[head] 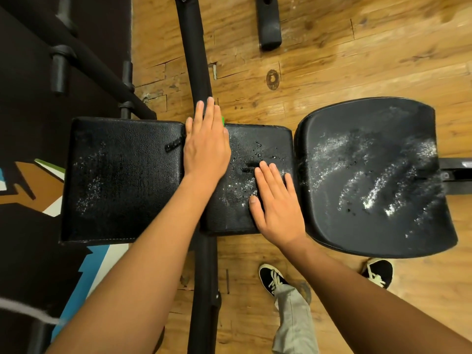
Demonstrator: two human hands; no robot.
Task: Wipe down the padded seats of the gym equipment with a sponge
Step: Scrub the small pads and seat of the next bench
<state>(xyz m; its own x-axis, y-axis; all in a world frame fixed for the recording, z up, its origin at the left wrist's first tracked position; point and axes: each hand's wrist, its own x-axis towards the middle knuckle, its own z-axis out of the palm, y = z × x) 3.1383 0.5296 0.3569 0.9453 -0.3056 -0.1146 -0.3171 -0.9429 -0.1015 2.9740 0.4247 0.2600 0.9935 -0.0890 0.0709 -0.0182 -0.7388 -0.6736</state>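
With straight fingers, the left hand (207,146) presses a small green sponge (222,120) on the black padded seat (268,141), and the right hand (274,203) lies flat nearby.

You have 3 black pads before you: the left pad (122,175), the middle pad (258,139) and the right seat (370,175). You show 2 hands, the left hand (207,146) and the right hand (277,203), 1 green sponge (222,120), and 2 shoes, the left shoe (271,275) and the right shoe (379,272).

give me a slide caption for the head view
Left hand presses a green sponge on the wet middle pad; right hand rests flat beside it
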